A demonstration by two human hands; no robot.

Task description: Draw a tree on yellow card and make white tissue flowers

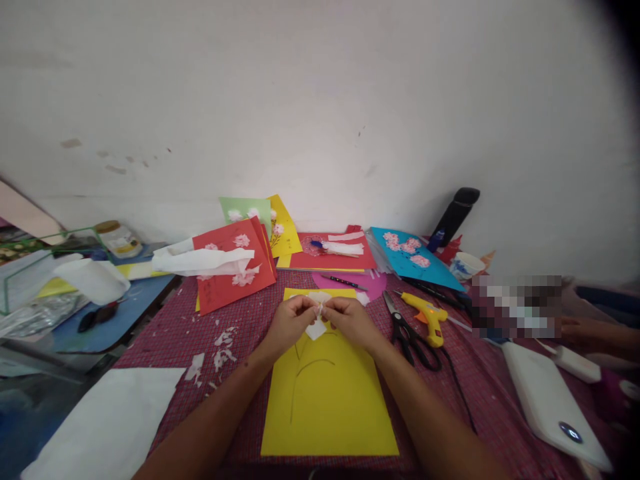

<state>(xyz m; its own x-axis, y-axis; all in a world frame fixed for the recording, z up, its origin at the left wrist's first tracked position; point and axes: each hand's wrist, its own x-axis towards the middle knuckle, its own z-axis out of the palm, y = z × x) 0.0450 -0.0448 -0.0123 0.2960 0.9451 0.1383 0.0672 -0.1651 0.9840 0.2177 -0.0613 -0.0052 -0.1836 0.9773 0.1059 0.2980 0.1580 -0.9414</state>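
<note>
Together, left hand (293, 319) and right hand (350, 319) pinched shut on a small white tissue piece (317, 327), held just above the yellow card (327, 407) on the desk (165, 333). Nearby at right: scissors (407, 333), yellow glue gun (429, 313).

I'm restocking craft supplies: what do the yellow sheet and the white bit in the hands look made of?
Yellow sheet: likely matte card or craft paper; it lies flat with crisp edges and pencil lines. White bit, pinched by left hand and right hand: probably tissue paper, thin and crumpled.
</note>
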